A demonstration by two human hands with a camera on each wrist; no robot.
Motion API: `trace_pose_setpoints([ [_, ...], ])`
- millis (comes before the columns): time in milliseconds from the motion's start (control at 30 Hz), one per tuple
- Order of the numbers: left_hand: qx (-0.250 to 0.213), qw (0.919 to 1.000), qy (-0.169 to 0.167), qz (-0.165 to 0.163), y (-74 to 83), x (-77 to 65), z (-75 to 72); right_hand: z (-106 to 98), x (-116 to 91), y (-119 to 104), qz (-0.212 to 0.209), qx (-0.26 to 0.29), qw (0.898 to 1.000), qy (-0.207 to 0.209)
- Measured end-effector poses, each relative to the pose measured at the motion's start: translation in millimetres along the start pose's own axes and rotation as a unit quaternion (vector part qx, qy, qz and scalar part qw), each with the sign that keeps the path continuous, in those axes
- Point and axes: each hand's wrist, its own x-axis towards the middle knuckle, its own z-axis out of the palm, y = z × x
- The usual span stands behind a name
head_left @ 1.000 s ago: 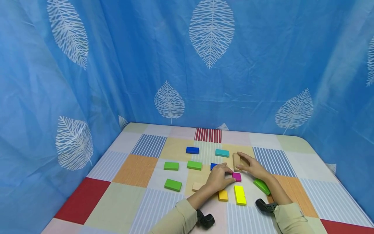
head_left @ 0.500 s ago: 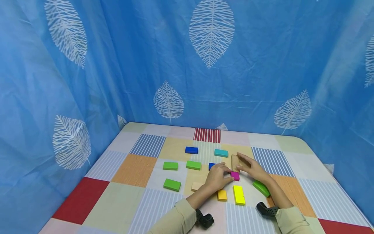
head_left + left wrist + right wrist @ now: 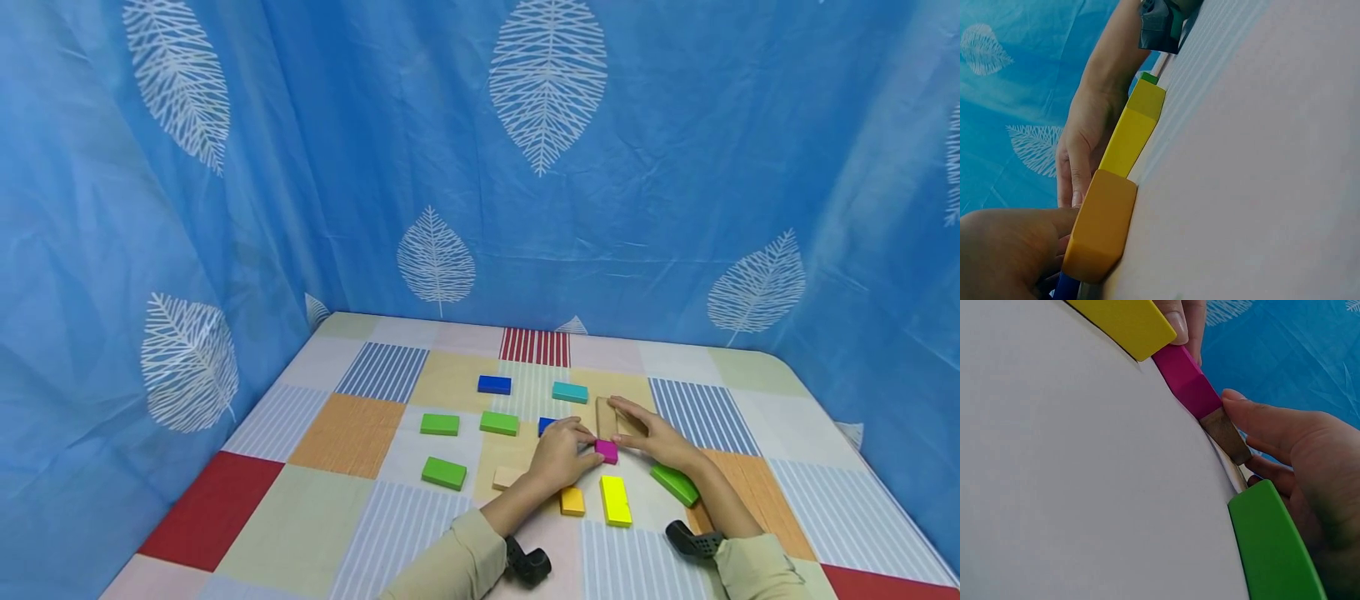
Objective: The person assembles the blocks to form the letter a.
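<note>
My left hand pinches a small magenta block at its left end, thumb on the near side. Against the far side of that block lies the near end of a plain wooden block. My right hand holds the wooden block from the right, index finger by its far end and thumb by its near end. In the right wrist view, the right thumb sits where the magenta and wooden blocks meet. An orange block lies just below the left hand. My left palm partly hides a dark blue block.
A yellow block lies nearer me, and a green block lies by the right wrist. More green blocks, a blue block, a teal block and a pale block are spread across the patchwork tablecloth.
The right thumb and fingers have shifted slightly toward me along the wooden block, thumb now at its near end beside the magenta block. The left hand has stayed nearly still.
</note>
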Motion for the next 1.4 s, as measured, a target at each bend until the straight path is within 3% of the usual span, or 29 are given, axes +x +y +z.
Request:
trace_pose_setpoints([
  [900, 0.031, 0.9995, 0.003, 0.004, 5.1, 0.3, 1.1, 1.4, -3.7, -8.9, -0.001, -0.031, 0.999, 0.012],
  [1000, 0.0, 0.9999, 0.016, 0.001, 3.6, 0.2, 0.7, 0.5, -2.9, -8.9, 0.013, -0.014, 1.0, 0.018],
  [1167, -0.092, 0.9948, 0.041, -0.015, 3.8, -1.7, -3.7, -2.7, -2.7, -8.5, 0.029, 0.045, 0.997, 0.047],
  [1400, -0.12, 0.9927, -0.008, -0.01, 15.8, -19.1, -19.7, -3.8, -7.0, -7.7, 0.027, 0.054, 0.997, 0.041],
])
